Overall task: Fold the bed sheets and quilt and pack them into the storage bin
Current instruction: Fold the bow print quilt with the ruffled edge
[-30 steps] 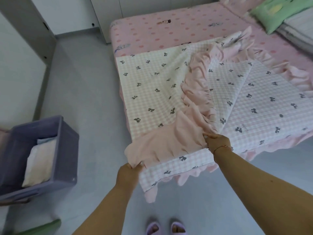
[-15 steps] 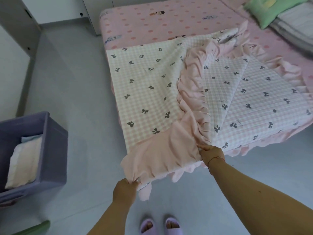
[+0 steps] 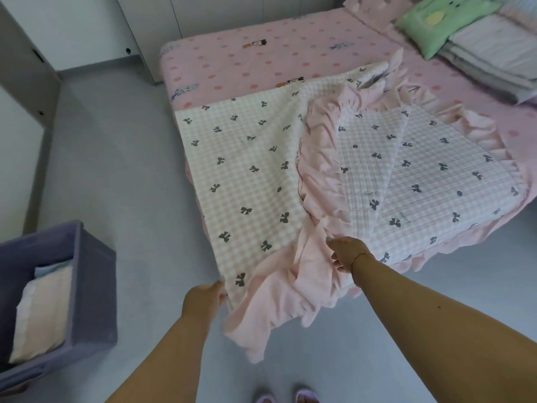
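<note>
Quilt [image 3: 250, 170]: long axis runs away from the person across the bed [image 3: 261, 62].
Left hand [image 3: 205, 298]: grips the quilt's near corner.
Right hand [image 3: 347, 253]: fingers loose, touching the quilt's pink ruffle.

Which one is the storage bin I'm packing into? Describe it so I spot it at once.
Start at the pink polka-dot bed, then look down to the grey floor on its left. The purple open-topped plastic storage bin stands there, with a folded cream cloth already inside; it is the only box-shaped container on the floor.
</note>
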Available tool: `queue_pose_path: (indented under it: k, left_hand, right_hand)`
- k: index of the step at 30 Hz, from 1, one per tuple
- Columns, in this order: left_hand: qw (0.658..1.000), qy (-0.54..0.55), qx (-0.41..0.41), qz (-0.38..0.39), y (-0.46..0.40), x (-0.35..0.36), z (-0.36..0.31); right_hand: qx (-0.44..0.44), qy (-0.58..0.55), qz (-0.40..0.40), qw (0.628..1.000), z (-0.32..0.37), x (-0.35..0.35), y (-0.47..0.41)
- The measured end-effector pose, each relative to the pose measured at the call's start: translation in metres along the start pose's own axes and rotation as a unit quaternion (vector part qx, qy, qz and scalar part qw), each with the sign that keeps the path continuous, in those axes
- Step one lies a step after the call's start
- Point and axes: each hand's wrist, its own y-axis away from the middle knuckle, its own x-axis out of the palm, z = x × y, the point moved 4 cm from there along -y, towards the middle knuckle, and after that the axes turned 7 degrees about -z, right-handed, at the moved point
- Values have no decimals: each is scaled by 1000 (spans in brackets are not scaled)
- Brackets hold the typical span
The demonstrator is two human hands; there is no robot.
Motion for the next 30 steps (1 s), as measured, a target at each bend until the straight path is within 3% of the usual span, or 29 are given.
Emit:
queue_pose_path:
  k: [7,15,22,30]
  left_hand:
    - [995,88,-4,40,1,2,-52]
    - [992,88,41,84,19,24,-117]
    - [989,79,58,113,40,86,-174]
    - [989,104,52,96,65,184,-237]
  right_hand:
    - [-16,-46,-1,999,28,-12,17]
    - [-1,-118,-49,992,40,-71,17]
    - [16,-169,-54,984,43,-134,-13]
    - [9,-151,-50,987,52,-238,-92]
